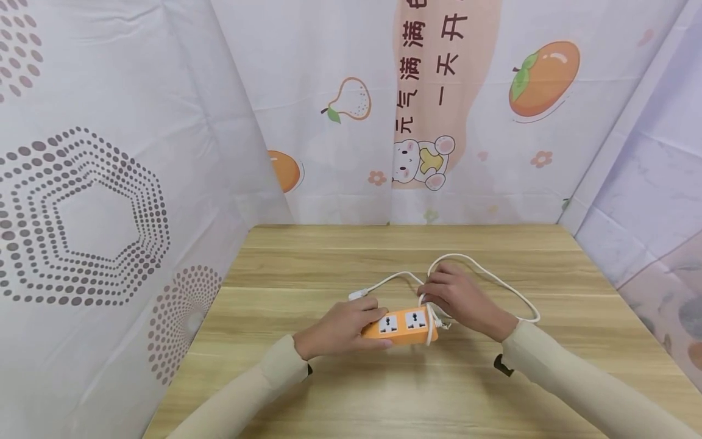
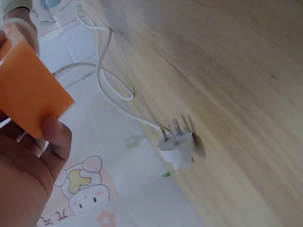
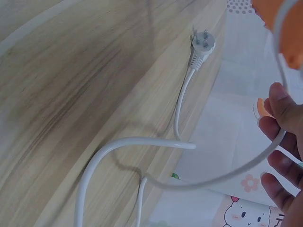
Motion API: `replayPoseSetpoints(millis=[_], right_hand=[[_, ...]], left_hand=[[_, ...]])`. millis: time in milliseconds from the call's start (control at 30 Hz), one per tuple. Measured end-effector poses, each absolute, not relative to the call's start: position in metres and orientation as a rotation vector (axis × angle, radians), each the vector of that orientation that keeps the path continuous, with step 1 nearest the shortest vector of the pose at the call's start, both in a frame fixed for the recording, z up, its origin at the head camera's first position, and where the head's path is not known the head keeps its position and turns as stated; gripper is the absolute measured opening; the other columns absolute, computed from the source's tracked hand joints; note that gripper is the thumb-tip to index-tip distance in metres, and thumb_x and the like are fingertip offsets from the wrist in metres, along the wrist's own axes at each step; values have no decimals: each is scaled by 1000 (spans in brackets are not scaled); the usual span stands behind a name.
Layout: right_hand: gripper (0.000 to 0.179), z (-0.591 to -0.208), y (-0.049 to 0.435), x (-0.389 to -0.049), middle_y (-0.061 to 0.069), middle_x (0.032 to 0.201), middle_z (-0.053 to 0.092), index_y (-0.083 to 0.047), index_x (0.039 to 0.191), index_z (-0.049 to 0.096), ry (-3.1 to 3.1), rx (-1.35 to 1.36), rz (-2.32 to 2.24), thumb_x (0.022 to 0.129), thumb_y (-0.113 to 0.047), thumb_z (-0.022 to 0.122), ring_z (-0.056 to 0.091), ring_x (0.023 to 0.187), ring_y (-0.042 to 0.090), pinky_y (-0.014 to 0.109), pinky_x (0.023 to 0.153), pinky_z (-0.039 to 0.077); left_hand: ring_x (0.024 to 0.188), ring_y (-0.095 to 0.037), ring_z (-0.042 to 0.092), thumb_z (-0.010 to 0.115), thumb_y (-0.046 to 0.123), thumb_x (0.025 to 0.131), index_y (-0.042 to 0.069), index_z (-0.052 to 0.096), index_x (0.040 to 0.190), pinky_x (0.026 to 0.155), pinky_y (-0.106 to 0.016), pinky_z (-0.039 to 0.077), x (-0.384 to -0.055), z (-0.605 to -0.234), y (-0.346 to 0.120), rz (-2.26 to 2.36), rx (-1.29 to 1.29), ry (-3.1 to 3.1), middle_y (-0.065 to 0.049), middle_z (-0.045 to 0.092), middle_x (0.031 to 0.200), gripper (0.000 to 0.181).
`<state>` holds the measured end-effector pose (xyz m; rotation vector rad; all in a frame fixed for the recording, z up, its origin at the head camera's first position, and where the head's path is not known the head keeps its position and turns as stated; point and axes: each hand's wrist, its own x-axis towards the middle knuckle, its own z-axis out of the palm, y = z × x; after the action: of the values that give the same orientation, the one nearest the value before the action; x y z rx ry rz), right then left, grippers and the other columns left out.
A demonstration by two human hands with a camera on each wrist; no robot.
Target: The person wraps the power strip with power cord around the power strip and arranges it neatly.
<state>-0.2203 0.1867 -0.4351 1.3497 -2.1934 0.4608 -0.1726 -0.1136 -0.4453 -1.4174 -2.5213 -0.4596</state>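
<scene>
An orange power strip (image 1: pixel 403 335) with two white sockets is held by my left hand (image 1: pixel 347 326) at its left end, thumb and fingers along its sides. My right hand (image 1: pixel 457 296) pinches the white cord (image 3: pixel 279 137) near the strip's right end, where a turn of cord wraps around the strip. The white three-pin plug (image 2: pixel 177 149) lies on the table just beyond the left hand, prongs showing in both wrist views. In the left wrist view the left hand's fingers press the strip's orange underside.
A loop of slack cord (image 1: pixel 496 277) spreads over the wooden table (image 1: pixel 307 262) behind and to the right of the right hand. Printed curtains (image 1: pixel 329 171) close off the table's back and sides.
</scene>
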Motion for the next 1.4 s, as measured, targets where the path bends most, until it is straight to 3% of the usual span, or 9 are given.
replayPoseSetpoints(millis=[200, 433, 633, 933, 1100, 1400], right_hand=[[12, -433, 183, -218, -7, 85, 68, -14, 88, 77, -2192, 1325, 445, 80, -13, 86, 49, 83, 16, 34, 76, 45], [12, -430, 178, -217, -4, 83, 65, -10, 91, 77, -2200, 1300, 408, 83, -14, 85, 46, 79, 16, 34, 71, 42], [15, -426, 176, -214, -2, 84, 64, -8, 93, 76, -2243, 1261, 402, 82, -4, 85, 49, 78, 18, 35, 71, 44], [34, -419, 174, -206, 1, 86, 61, -4, 103, 77, -2375, 1210, 374, 75, 16, 77, 57, 81, 20, 41, 79, 49], [36, -419, 173, -205, 1, 84, 59, -5, 103, 77, -2395, 1194, 369, 75, 18, 73, 56, 79, 20, 41, 78, 49], [36, -411, 168, -200, 2, 84, 60, 0, 105, 76, -2376, 1214, 408, 75, 18, 72, 56, 75, 18, 36, 68, 49]], left_hand=[[69, -4, 37, 73, 57, 91, 13, 69, 110, 54, -14, 29, -171, -447, -111, -319, -1359, -2491, 6, 45, 88, 48], [72, -8, 37, 70, 60, 92, 12, 68, 114, 52, -18, 28, -168, -446, -109, -251, -1264, -2549, 4, 45, 90, 53], [75, -11, 42, 69, 60, 92, 12, 66, 114, 51, -20, 31, -168, -446, -106, -204, -1191, -2569, 2, 49, 92, 54], [75, -11, 44, 67, 61, 93, 11, 67, 115, 51, -21, 32, -168, -448, -106, -156, -1104, -2586, 2, 49, 91, 55], [75, -12, 44, 62, 64, 95, 11, 68, 114, 50, -21, 33, -168, -448, -105, -86, -1050, -2594, 0, 51, 93, 57], [76, -13, 46, 65, 63, 94, 9, 67, 109, 49, -23, 35, -165, -448, -101, -59, -988, -2600, 1, 50, 90, 56]])
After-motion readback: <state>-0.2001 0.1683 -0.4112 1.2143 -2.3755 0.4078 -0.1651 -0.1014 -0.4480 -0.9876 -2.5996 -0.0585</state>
